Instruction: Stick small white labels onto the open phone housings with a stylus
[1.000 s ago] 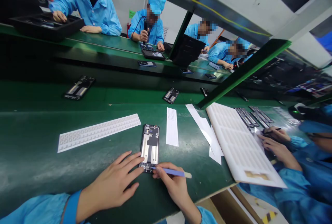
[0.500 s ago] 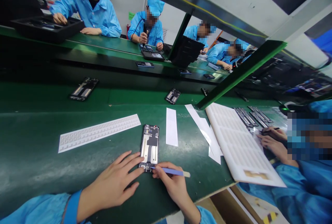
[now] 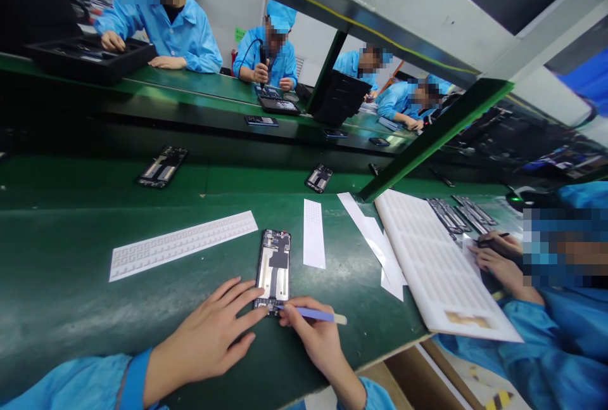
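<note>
An opened phone (image 3: 280,263) without its back cover lies on the green table, its circuit boards and pale metal middle facing up. My left hand (image 3: 209,332) is open, fingers spread, with fingertips resting on the phone's left edge and lower end. Pinched in my right hand (image 3: 313,337) is a pair of purple tweezers (image 3: 313,314) with a cream-coloured end. Their tip touches the phone's lower board; whatever is under the tip is too small to make out. A sheet of small stickers (image 3: 185,245) lies left of the phone, and a narrower sticker sheet (image 3: 313,232) lies to its right.
White paper strips (image 3: 375,239) and a large white foam tray (image 3: 427,258) lie to the right, beside a co-worker's hands (image 3: 498,261). Opened phones (image 3: 164,166) lie along the back strip. A green post (image 3: 437,137) slants upward. More people in blue work across the bench.
My left index finger has slid slightly right on the phone's lower end. The opened phone at the back left has shifted a little right. The tweezers stay at nearly the same spot.
</note>
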Tool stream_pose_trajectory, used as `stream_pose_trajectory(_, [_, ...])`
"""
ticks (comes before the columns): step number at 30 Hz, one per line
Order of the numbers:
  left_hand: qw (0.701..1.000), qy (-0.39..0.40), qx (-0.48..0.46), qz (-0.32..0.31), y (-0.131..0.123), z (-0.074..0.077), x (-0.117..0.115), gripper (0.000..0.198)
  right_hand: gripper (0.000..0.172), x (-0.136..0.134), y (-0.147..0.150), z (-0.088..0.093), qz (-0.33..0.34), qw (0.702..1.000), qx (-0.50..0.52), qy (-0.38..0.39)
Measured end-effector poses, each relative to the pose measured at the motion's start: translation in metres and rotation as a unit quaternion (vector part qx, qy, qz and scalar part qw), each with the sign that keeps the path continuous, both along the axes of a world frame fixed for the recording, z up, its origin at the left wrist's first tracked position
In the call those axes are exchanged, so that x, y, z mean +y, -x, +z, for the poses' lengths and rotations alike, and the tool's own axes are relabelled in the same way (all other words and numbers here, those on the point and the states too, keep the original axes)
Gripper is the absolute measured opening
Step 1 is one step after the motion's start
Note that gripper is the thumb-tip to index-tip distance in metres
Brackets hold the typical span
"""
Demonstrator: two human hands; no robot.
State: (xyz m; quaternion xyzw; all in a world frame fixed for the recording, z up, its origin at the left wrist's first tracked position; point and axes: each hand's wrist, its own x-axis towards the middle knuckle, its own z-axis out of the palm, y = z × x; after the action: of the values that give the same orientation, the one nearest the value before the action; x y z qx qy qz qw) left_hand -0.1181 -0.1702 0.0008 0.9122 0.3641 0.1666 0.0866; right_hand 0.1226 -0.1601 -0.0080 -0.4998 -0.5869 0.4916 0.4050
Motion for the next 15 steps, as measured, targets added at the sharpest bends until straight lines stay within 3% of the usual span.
stream_pose_trajectory(15, [1.000,-0.010,0.010,-0.003,-0.0014,-0.0002,0.0005,0.051,0.022,-0.0004,0.0009,-0.0028,0.001,1.000,0.000,0.014])
